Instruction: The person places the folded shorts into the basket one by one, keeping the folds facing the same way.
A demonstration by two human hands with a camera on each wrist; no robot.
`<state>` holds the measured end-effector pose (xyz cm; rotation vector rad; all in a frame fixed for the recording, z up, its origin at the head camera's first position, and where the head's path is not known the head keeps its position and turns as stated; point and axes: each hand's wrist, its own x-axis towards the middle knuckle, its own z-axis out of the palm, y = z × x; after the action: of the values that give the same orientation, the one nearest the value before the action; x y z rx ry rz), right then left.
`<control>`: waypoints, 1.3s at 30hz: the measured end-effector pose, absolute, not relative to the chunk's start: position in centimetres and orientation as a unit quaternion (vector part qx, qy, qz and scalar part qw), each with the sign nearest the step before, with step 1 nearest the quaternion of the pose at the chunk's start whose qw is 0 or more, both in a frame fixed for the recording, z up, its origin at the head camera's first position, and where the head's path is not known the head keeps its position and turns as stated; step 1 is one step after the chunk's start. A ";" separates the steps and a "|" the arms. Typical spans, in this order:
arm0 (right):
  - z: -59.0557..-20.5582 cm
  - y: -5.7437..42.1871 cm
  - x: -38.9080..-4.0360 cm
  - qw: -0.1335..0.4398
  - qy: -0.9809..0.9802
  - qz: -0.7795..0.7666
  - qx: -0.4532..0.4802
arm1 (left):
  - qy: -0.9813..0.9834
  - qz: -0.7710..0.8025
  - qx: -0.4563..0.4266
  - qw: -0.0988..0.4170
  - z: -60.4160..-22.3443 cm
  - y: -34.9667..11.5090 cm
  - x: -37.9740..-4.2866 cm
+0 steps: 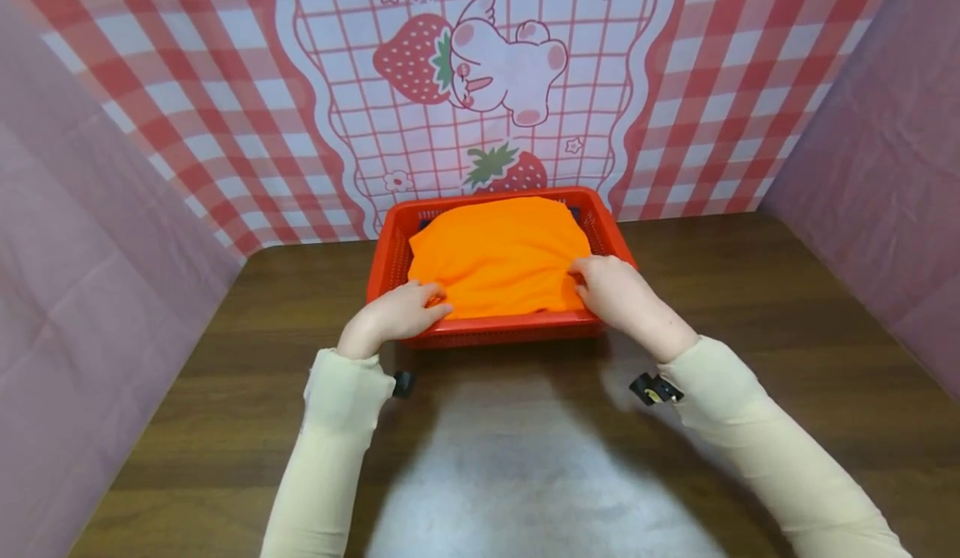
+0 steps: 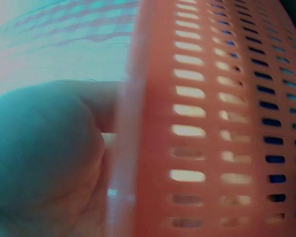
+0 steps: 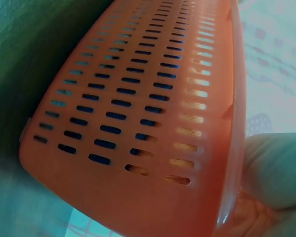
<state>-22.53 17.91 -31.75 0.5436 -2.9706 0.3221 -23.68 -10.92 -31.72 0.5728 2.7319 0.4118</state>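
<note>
An orange cloth [image 1: 502,250] is spread over the contents of a red slotted plastic basket [image 1: 495,325] on the table. My left hand [image 1: 397,312] reaches over the basket's near left corner, its curled fingers pinching the cloth's edge there. On the opposite side my right hand [image 1: 618,291] pinches the cloth near the right rim with bent fingers. In the left wrist view the basket wall [image 2: 158,123] hides the fingertips. The right wrist view shows the hand [image 3: 276,173] behind the rim. Something dark blue [image 1: 574,211] peeks out beneath the cloth.
The brown wooden table [image 1: 247,425] extends around the basket, with a bright reflection in front. A red-and-white checked strawberry cloth [image 1: 510,67] hangs behind it. Pink curtains [image 1: 90,233] stand at both sides. Black devices [image 1: 654,389] are strapped at the wrists.
</note>
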 end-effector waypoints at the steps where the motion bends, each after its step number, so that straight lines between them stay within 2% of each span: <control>1: -31.8 18.0 -22.4 0.060 -0.977 0.110 0.174 | 0.957 0.146 0.201 0.152 -31.6 -10.9 -23.4; 7: -32.2 18.4 -21.5 0.105 -0.972 0.123 0.172 | 0.963 0.154 0.193 0.105 -31.4 -10.9 -21.9; 10: -32.7 18.5 -21.2 0.120 -0.968 0.123 0.184 | 0.966 0.154 0.184 0.100 -31.5 -10.9 -21.5; 20: -34.2 19.0 -20.2 0.147 -0.963 0.124 0.189 | 0.963 0.144 0.173 0.147 -32.2 -10.5 -21.5; 27: -34.0 18.8 -20.1 0.160 -0.963 0.126 0.177 | 0.966 0.145 0.160 0.146 -32.0 -10.3 -21.5; 39: -33.8 18.9 -19.9 0.148 -0.966 0.123 0.172 | 0.966 0.141 0.156 0.151 -32.1 -10.1 -21.3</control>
<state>-19.87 18.88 -33.80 0.4955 -2.7779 0.3524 -21.27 -10.12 -32.11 0.4472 2.7747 0.4043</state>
